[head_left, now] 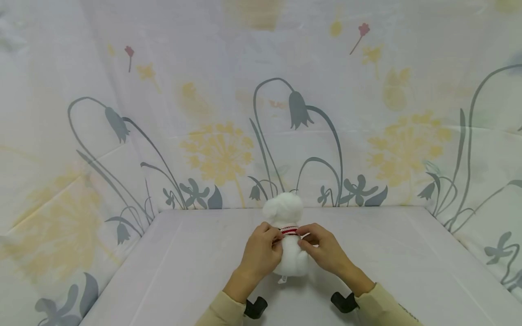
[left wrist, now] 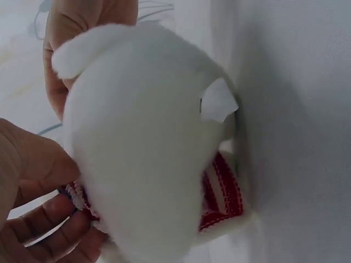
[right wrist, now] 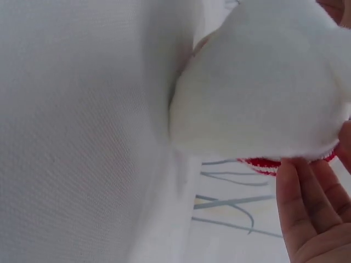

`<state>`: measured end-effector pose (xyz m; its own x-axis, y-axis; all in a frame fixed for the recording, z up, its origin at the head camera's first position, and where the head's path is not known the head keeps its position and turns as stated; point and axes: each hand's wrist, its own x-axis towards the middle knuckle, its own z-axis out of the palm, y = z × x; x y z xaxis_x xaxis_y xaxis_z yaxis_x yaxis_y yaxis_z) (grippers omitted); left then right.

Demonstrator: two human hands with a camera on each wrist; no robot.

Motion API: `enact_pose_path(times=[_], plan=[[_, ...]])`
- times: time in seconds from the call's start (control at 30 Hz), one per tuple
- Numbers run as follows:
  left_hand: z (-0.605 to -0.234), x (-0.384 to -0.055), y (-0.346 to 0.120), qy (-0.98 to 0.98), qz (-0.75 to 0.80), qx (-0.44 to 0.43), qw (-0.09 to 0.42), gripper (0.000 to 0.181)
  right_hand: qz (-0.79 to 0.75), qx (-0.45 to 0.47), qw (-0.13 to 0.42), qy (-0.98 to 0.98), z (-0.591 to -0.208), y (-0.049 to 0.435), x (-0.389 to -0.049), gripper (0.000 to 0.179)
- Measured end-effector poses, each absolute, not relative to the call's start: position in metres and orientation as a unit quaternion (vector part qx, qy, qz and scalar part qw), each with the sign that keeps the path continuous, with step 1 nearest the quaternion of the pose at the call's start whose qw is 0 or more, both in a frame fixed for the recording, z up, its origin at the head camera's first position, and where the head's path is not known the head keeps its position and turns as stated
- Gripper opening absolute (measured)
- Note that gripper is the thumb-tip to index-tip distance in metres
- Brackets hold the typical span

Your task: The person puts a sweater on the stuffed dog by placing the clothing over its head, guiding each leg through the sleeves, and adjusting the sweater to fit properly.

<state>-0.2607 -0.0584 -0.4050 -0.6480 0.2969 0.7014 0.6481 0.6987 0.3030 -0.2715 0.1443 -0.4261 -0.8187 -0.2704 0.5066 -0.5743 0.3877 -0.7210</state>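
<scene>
Head view: we see a soft, white, furry plush toy (head_left: pixel 292 258) sitting on a smooth white table (head_left: pixel 195 271), with its head up. A knitted red and white striped scarf (head_left: pixel 289 230) lies across the toy's neck. A person's left hand (head_left: pixel 261 251) pinches one side of the scarf, and the right hand (head_left: pixel 325 248) pinches the other side, so each grip is closed on it. A little white cloth tag (head_left: pixel 282 280) pokes out at the toy's bottom. We see light tan sleeves (head_left: pixel 224 312) on both arms, and a small black bent piece (head_left: pixel 256 308) by each wrist. Behind the table hangs a pale cloth wall (head_left: pixel 163 117) with grey, yellow and red flowers on it.

Left wrist view: we see the toy's round white body up close, with the tag near the table. The left thumb and fingers squeeze a bit of the scarf. A striped part of the scarf shows on the other side of the body. The right hand is at the top, partly behind the toy.

Right wrist view: we see the toy's bottom touching the table. The right hand's fingertips touch the scarf's red edge, and its thumb is partly cut off. We spot a bit of the left hand in the top corner.
</scene>
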Motion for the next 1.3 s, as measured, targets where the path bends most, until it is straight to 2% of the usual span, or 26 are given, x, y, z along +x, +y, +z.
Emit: enact_pose_path(times=[0.27,0.53,0.67,0.9,1.03,1.17,1.3], plan=[[-0.408,-0.263,-0.059,-0.871,-0.281,-0.26,0.309,0.017,0.488,0.249,0.138,-0.825,-0.427,0.146,-0.273,0.023],[-0.411,-0.268,-0.062,-0.877,-0.281,-0.257,0.294,0.03,0.489,0.22,0.129,-0.834,-0.428,0.146,-0.273,0.026],[-0.41,-0.267,-0.062,-0.877,-0.266,-0.257,0.307,0.029,0.496,0.205,0.119,-0.835,-0.428,0.147,-0.272,0.028],[-0.412,-0.268,-0.062,-0.878,-0.269,-0.237,0.318,0.026,0.495,0.235,0.148,-0.823,-0.431,0.144,-0.274,0.03],[-0.414,-0.27,-0.063,-0.877,-0.27,-0.229,0.325,0.02,0.498,0.237,0.14,-0.823,-0.431,0.141,-0.275,0.036],[-0.415,-0.272,-0.063,-0.874,-0.282,-0.258,0.3,0.017,0.48,0.234,0.141,-0.834,-0.431,0.141,-0.274,0.038],[-0.411,-0.271,-0.065,-0.874,-0.306,-0.292,0.238,0.029,0.454,0.252,0.16,-0.84,-0.43,0.143,-0.274,0.039]])
